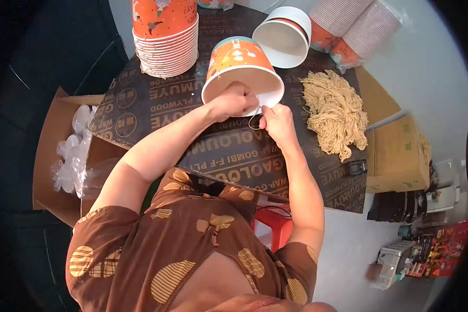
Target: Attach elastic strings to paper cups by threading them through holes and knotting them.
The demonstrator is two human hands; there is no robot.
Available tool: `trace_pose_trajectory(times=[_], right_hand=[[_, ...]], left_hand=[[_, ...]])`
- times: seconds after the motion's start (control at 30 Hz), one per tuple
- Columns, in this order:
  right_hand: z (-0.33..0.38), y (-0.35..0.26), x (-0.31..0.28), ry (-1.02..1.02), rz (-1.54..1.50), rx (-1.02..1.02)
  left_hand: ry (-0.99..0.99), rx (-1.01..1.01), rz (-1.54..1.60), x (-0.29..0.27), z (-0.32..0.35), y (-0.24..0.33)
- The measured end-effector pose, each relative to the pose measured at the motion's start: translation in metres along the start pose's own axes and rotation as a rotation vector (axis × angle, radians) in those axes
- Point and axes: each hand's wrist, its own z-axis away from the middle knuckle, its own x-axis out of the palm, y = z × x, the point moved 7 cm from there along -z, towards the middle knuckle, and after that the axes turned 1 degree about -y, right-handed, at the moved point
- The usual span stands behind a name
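An orange paper bucket (239, 60) with a white inside lies tilted on the dark plywood table (156, 109), its mouth facing me. My left hand (235, 100) grips the bucket's near rim, fingers reaching inside. My right hand (276, 120) sits just right of it at the rim, pinching a thin cord loop (255, 124) that hangs below the rim. A heap of tan cords (335, 112) lies on the table to the right of my right hand.
A stack of orange buckets (165, 36) stands at the back left, another bucket (283, 35) lies on its side behind, and bagged bucket stacks (351, 28) lie back right. An open carton of clear lids (70, 148) is at left, a closed carton (398, 156) at right, a red stool (275, 223) below.
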Motion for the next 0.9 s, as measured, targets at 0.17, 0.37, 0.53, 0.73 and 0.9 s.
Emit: trace_pose_trajectory(times=[0.17, 0.37, 0.53, 0.73, 0.9], right_hand=[[0.002, -0.002, -0.003, -0.013, 0.013, 0.065], [0.000, 0.003, 0.000, -0.024, -0.051, 0.073], [-0.013, 0.030, 0.000, -0.069, -0.126, -0.023], [0.002, -0.004, 0.008, -0.342, -0.365, -0.047], [0.002, -0.004, 0.003, -0.324, -0.225, -0.065]], left_hand=[[0.099, 0.071, 0.227, 0.014, 0.004, 0.003], [0.110, 0.026, 0.350, 0.013, 0.002, 0.002], [0.115, -0.006, 0.357, 0.015, 0.003, 0.006], [0.106, -0.035, 0.336, 0.011, 0.002, 0.000], [0.133, 0.018, 0.326, 0.016, -0.003, -0.002]])
